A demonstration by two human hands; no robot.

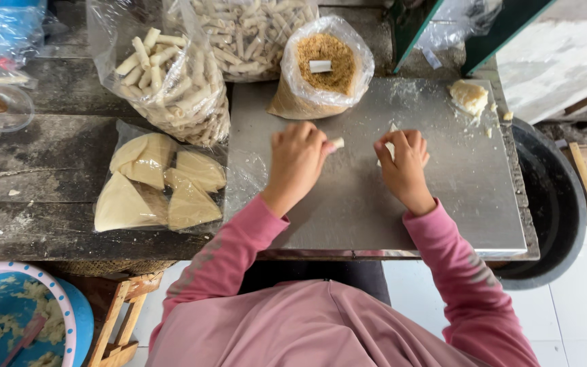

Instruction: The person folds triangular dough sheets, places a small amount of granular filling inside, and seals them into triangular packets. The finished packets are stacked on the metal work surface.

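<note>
A small pale roll (336,143) lies on the steel surface (443,204), its long axis running 9 to 3 o'clock, poking out at 3 o'clock from the left hand (298,158). That hand is curled nearly closed, fingertips pinching the roll's end. The right hand (402,163), just beside it at 3 o'clock, is also curled, pressing a thin white wrapper (390,148) (mostly hidden under the fingers). The bag of crumbs (321,68) sits at 12 o'clock.
</note>
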